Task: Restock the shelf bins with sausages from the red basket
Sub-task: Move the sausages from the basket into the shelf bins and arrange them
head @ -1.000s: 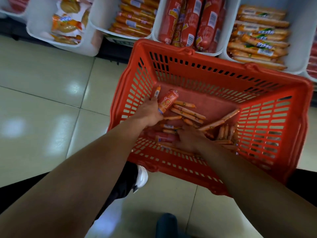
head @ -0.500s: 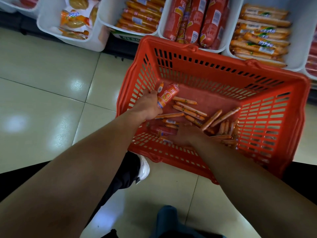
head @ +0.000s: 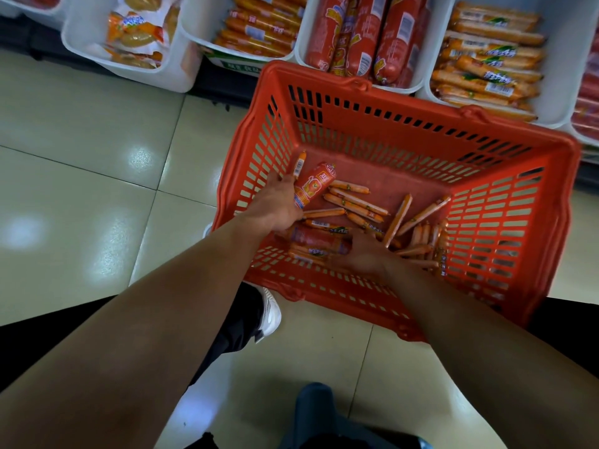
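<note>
Left hand [head: 275, 205] closed round a short fat sausage [head: 312, 184] in an orange-red wrapper, plus a thin stick [head: 299, 163] poking up beside it; both are lifted just clear of the pile, inside the red basket [head: 505, 228] near its left wall. Right hand [head: 363, 254] low in the basket, palm down over the loose stock; fingers blurred, so cannot tell whether it has gripped anything or is only sorting.

Basket contents: thin orange sticks [head: 356, 202] scattered across the bottom, a cluster standing against the right wall [head: 428, 238], and one larger reddish sausage [head: 317, 238] lying under the near sticks. Much of the bottom shows bare, so the basket is well down but not emptied.

Shelf bins beyond the basket's far rim: bin of big red sausages [head: 359, 34] looks packed; bin of long orange packs to its right [head: 489, 53] well filled; bin of orange sticks to its left [head: 259, 27] fairly full; far-left bin [head: 136, 34] holds yellow-orange pouches with white wall showing.

Judgement: late-middle of the job. Bins look largely stocked; what is left is the loose remainder in the basket. Current step is the pick, and the held pair has not yet gone to a bin. The two held items differ in kind and probably belong in separate bins.
</note>
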Action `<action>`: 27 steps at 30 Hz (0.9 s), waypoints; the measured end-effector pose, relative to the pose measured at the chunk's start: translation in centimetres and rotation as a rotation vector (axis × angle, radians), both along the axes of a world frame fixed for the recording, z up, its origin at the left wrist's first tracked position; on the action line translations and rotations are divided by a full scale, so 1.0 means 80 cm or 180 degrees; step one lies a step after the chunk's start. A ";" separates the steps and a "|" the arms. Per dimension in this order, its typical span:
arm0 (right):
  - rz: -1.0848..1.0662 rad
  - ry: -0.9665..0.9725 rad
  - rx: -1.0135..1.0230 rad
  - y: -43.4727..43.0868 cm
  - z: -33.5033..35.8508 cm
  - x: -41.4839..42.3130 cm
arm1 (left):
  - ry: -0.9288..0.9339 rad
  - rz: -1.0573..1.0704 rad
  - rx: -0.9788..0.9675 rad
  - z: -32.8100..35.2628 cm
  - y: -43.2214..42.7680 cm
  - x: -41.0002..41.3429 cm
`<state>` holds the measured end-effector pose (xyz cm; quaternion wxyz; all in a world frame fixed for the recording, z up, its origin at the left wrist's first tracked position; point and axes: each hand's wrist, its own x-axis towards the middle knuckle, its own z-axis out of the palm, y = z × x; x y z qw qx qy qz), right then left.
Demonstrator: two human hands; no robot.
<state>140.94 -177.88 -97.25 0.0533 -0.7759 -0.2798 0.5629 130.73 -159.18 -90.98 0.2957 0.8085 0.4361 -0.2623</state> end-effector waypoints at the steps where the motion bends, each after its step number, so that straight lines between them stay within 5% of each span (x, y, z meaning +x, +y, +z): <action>1: 0.0033 0.0010 0.0063 0.005 0.000 -0.002 | -0.0016 -0.0007 -0.0001 0.000 0.000 0.000; 6: -0.0073 0.0369 0.0061 0.029 -0.004 -0.021 | -0.0142 0.0091 -0.0034 0.000 0.003 0.003; 14: 0.0524 -0.0001 0.0581 0.042 0.011 -0.010 | -0.0400 0.0301 -0.0262 0.004 0.008 0.002; 18: 0.0905 -0.0462 0.0300 0.029 0.039 0.014 | -0.0393 0.0157 -0.0202 0.021 0.006 0.005; 27: 0.0913 -0.0887 0.0053 -0.014 0.180 0.112 | -0.0062 -0.0555 0.0181 0.166 0.018 0.012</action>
